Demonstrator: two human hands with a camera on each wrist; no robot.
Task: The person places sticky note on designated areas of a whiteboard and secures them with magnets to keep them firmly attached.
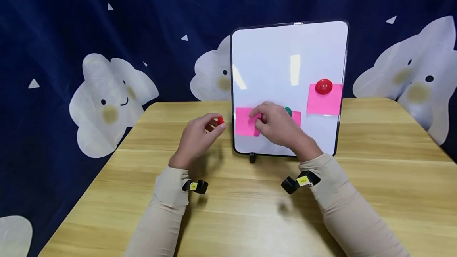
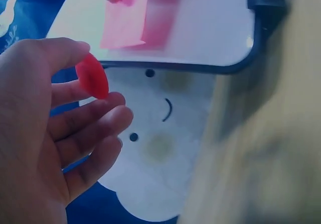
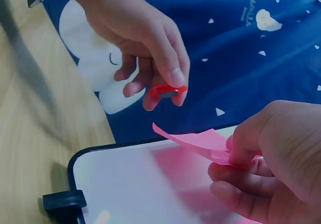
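Note:
My left hand [image 1: 198,140] pinches a round red magnet [image 1: 220,121] between thumb and forefinger, just left of the whiteboard [image 1: 265,62]. In the right wrist view the dark underside of the magnet [image 3: 168,94] shows. My right hand [image 1: 280,127] grips a pink sticky note [image 1: 245,122] by its edge, in front of the board's lower left part. That note [image 3: 190,141] stands off the board surface and casts a pink reflection there. Behind the right hand, a second pink note [image 1: 297,118] with a green magnet [image 1: 288,110] is partly hidden.
At the board's right side a third pink note [image 1: 323,105] hangs under a red magnet [image 1: 323,87]. The board stands on a wooden table [image 1: 143,193], with a black foot [image 1: 252,157] below it. A dark blue curtain [image 1: 160,11] with clouds hangs behind.

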